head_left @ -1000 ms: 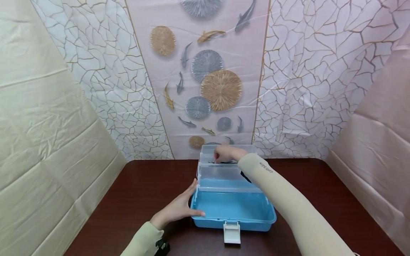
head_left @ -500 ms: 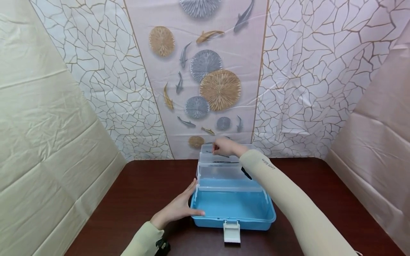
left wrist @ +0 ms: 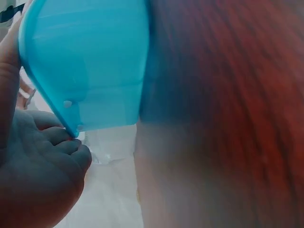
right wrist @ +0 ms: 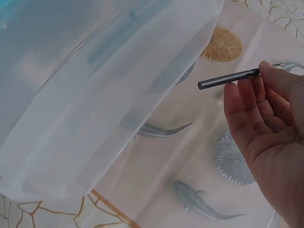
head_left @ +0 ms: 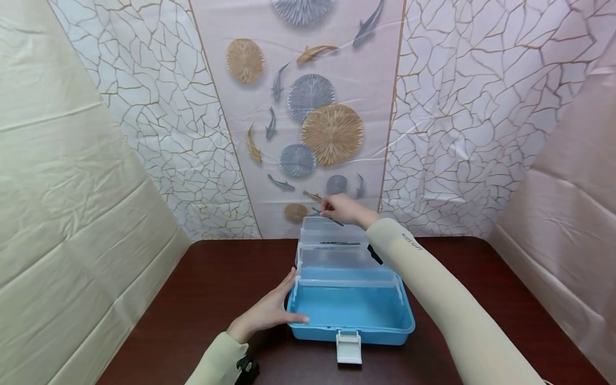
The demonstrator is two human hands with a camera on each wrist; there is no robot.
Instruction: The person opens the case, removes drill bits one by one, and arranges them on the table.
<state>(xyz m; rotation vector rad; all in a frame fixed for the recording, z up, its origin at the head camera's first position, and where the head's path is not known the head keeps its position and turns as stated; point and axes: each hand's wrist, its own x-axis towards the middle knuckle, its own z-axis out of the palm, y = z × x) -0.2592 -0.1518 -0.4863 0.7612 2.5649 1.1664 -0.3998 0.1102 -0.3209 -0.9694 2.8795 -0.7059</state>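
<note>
My right hand [head_left: 345, 208] pinches a slim dark drill bit [right wrist: 225, 80] between thumb and fingertips, above the top of the raised clear trays. In the right wrist view its plain round shank points left and its fluted end goes past the thumb. Another dark drill bit [head_left: 339, 243] lies in the upper clear tray [head_left: 313, 238]. Below, the blue toolbox [head_left: 351, 339] stands open on the table. My left hand [head_left: 269, 309] holds its left end, thumb over the rim and fingers at the outer back corner, as the left wrist view shows.
A white latch [head_left: 348, 347] hangs from the toolbox front. The dark red-brown table [head_left: 231, 272] reaches to a patterned cloth backdrop [head_left: 433, 107]. Pale cloth walls [head_left: 72, 214] stand on both sides.
My right hand has risen from the upper clear tray with a drill bit pinched in it, revealing the other bit left lying there. The left hand and toolbox have stayed nearly still.
</note>
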